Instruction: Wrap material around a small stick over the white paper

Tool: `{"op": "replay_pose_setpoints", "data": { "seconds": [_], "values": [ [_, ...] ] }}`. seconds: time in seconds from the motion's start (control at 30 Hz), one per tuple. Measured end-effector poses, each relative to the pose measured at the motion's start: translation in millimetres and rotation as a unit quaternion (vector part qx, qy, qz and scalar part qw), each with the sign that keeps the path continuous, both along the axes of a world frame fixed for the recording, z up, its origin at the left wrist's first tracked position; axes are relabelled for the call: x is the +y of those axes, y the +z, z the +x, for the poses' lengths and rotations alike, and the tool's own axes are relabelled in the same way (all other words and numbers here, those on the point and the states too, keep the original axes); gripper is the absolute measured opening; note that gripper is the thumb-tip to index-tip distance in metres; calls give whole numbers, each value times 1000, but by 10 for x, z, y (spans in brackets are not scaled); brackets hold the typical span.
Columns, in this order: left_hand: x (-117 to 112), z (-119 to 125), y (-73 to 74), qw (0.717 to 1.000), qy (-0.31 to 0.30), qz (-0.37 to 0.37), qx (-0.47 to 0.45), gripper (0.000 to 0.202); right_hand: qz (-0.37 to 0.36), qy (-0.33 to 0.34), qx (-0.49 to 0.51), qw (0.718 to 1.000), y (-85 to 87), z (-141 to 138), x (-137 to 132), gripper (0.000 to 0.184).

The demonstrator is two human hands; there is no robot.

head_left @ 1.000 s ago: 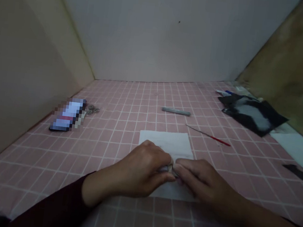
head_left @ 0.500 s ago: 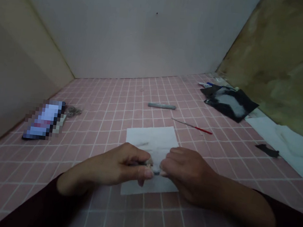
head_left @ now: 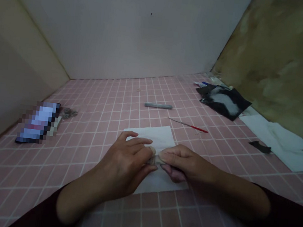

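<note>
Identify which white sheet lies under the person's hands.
It is the white sheet at the middle of the pink grid surface, beneath the left hand and right hand. The other white sheet lies far right, touching neither hand.

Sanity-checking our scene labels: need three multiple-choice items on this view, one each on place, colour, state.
1. What lies under the left hand and right hand?
A) white paper sheet
B) black bag
C) grey stick

2. What colour is the right end of the thin pointed tool?
A) blue
B) red
C) green

3. What state is the small tan lump in?
A) alone on the tiles
B) held by one hand
C) pinched between both hands

Answers:
1 A, the paper shows beneath both hands.
2 B, red shows at that end.
3 C, fingers of both hands meet on it.
</note>
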State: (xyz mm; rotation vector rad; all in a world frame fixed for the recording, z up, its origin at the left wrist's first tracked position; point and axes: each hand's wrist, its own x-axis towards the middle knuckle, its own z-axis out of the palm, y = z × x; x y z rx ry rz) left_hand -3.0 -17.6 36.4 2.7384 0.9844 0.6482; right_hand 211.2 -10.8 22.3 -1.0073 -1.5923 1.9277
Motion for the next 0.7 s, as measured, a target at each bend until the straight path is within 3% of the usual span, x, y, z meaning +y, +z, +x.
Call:
{"op": "replay_pose_setpoints", "data": {
  "seconds": [0.07, 0.13, 0.2, 0.27, 0.33, 0.4, 0.47, 0.53, 0.6, 0.7],
  "values": [
    [72, -100, 43, 998, 21, -65, -16, 16, 127, -7, -46, 991, 49, 62, 8, 38],
    [148, -204, 81, 981, 24, -190, -32, 21, 305, -20, -91, 948, 81, 106, 0, 35],
    [200, -268, 98, 942, -7, -333, -48, 24, 493, 1, -135, 859, 67, 107, -23, 30],
    [210, -268, 94, 889, -48, -452, -47, 29, 620, 34, -169, 766, 12, 67, -56, 25],
    [177, -211, 82, 852, -83, -516, -31, 33, 666, 52, -180, 722, -54, 8, -93, 24],
    [116, -124, 70, 863, -86, -497, -23, 34, 650, 53, -164, 740, -95, -46, -125, 21],
    [47, -39, 57, 916, -59, -396, -17, 31, 578, 37, -140, 803, -97, -81, -141, 21],
    [-11, 25, 39, 966, -32, -257, -10, 25, 466, 25, -120, 876, -67, -99, -134, 25],
    [-48, 60, 17, 989, -23, -146, -9, 19, 330, 18, -103, 938, -26, -104, -106, 32],
    [-66, 71, 1, 997, -21, -70, -20, 16, 144, 27, -65, 987, 7, -100, -55, 37]
  ]
}}
